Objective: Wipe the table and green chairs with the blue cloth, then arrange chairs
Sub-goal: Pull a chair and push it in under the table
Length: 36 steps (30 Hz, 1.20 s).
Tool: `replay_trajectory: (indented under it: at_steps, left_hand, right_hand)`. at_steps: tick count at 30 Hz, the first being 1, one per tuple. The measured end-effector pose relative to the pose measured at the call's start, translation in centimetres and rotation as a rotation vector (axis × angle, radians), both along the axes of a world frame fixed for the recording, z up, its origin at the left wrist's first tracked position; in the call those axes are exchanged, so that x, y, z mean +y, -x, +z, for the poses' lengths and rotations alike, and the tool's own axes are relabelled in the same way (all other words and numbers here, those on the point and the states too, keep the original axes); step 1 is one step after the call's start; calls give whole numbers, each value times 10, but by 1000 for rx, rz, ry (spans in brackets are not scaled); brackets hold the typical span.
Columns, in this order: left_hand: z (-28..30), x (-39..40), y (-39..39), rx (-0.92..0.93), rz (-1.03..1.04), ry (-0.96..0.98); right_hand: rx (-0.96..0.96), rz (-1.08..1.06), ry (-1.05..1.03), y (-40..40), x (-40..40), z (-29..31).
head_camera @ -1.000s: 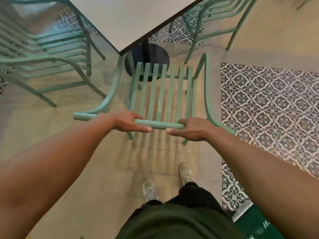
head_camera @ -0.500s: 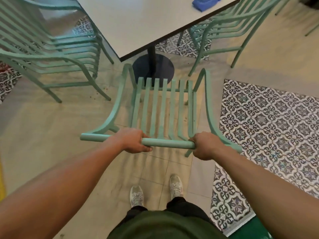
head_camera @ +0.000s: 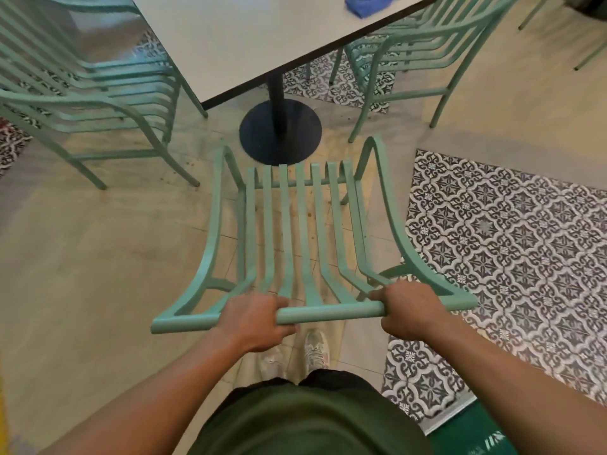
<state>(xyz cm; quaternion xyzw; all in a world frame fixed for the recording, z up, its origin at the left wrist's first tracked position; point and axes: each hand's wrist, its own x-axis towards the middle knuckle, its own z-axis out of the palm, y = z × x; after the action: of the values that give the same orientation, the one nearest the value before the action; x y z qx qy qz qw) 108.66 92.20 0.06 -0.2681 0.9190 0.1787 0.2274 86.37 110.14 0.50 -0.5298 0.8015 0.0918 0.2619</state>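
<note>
A green slatted chair (head_camera: pixel 295 231) stands in front of me, its seat facing the white table (head_camera: pixel 249 37). My left hand (head_camera: pixel 253 320) grips the chair's top back rail left of centre. My right hand (head_camera: pixel 407 310) grips the same rail toward its right end. The chair's front edge sits just short of the table's black round base (head_camera: pixel 281 133). The blue cloth (head_camera: pixel 368 4) lies bunched on the table's far right edge, away from both hands.
A stack of green chairs (head_camera: pixel 88 83) stands at the left of the table. Another stack of green chairs (head_camera: pixel 417 50) stands at the right, beside the table edge. Patterned floor tiles (head_camera: pixel 512 251) run along the right. My feet (head_camera: pixel 305 349) are behind the chair.
The chair has come back away from the table corner toward me, both hands keeping hold of the top rail. The view has tilted up, bringing the blue cloth into sight.
</note>
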Motion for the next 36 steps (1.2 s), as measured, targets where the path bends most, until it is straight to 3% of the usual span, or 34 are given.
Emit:
replay_trajectory:
  at_steps: [6,16,36]
  left_hand:
    - [-5,-20,-22,76,-76,177]
    - [-2,-52,51,81,-56,183]
    - [-7,-98,224,91,278,235]
  right_hand:
    - [83,-12,46,0,-1,-8]
    - [149,-18,-17,71,-49,-2]
    - [164,230,66,280,-165,-4]
